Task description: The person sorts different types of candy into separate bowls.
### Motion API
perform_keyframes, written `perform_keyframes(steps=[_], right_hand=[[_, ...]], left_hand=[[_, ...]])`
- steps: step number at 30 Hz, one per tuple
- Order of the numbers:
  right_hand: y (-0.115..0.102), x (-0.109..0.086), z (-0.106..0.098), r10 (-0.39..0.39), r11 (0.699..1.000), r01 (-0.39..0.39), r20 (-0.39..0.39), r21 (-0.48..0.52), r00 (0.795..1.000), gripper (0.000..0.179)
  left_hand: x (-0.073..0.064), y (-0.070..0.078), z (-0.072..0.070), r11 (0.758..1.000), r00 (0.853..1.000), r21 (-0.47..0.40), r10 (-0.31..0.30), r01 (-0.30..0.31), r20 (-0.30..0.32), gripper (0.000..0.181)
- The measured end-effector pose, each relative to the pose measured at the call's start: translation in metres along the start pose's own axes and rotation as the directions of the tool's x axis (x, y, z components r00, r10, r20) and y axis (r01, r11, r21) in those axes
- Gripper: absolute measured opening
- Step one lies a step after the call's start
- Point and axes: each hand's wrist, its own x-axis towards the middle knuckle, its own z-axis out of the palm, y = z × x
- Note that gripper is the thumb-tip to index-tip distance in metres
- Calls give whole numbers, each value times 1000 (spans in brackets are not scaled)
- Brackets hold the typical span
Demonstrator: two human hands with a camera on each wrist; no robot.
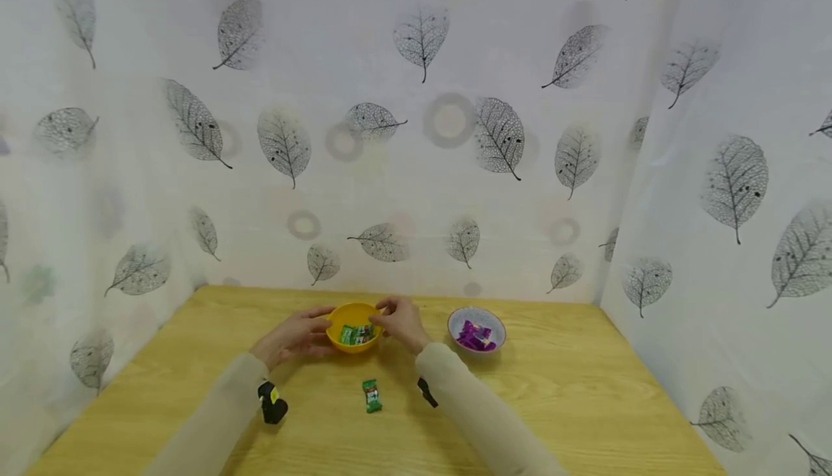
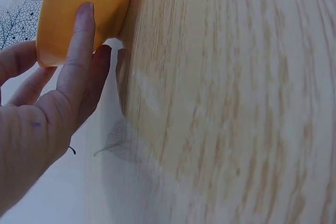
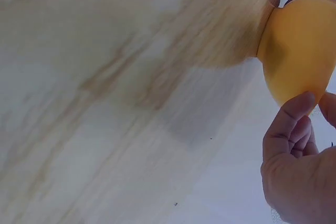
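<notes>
A yellow bowl [image 1: 352, 349] with several green-wrapped candies [image 1: 357, 334] in it stands on the table between both hands. My left hand [image 1: 300, 335] holds its left side; in the left wrist view one finger lies along the outer wall [image 2: 84, 3] and others reach the rim. At the right rim my right hand [image 1: 401, 323] pinches the bowl, thumb and forefinger on either side of the edge, as the right wrist view also shows. One more green-wrapped candy [image 1: 372, 396] lies on the table in front of the bowl.
To the right stands a pale bowl [image 1: 497, 326] with several purple-wrapped candies [image 1: 476, 336]. The wooden table [image 1: 559, 396] ends at a leaf-patterned curtain [image 1: 416, 172] behind and on both sides.
</notes>
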Motion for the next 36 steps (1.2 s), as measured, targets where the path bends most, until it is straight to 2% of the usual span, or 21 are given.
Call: perform_keyframes(steps=[7,19,26,31,36], right_hand=[[2,-2,-5,6,1000,-6,21,26,1000,23],[12,-4,-19,-18,995,2,160,101,987,28],[12,-10,-26,-14,995,-8,220,99,975,30],[12,-13,-29,-26,996,3,268,87,963,29],[13,-17,-34,-12,997,-17,342,80,939,29]], left_hand=[[3,0,0,1000,1000,-9,-1,1,-12,55],[2,1,0,1000,1000,-9,2,-2,-8,54],[3,0,-2,1000,1000,0,-4,4,-3,55],[2,-1,-3,1000,1000,-8,-2,2,1,55],[1,0,-2,1000,1000,-9,0,0,8,55]])
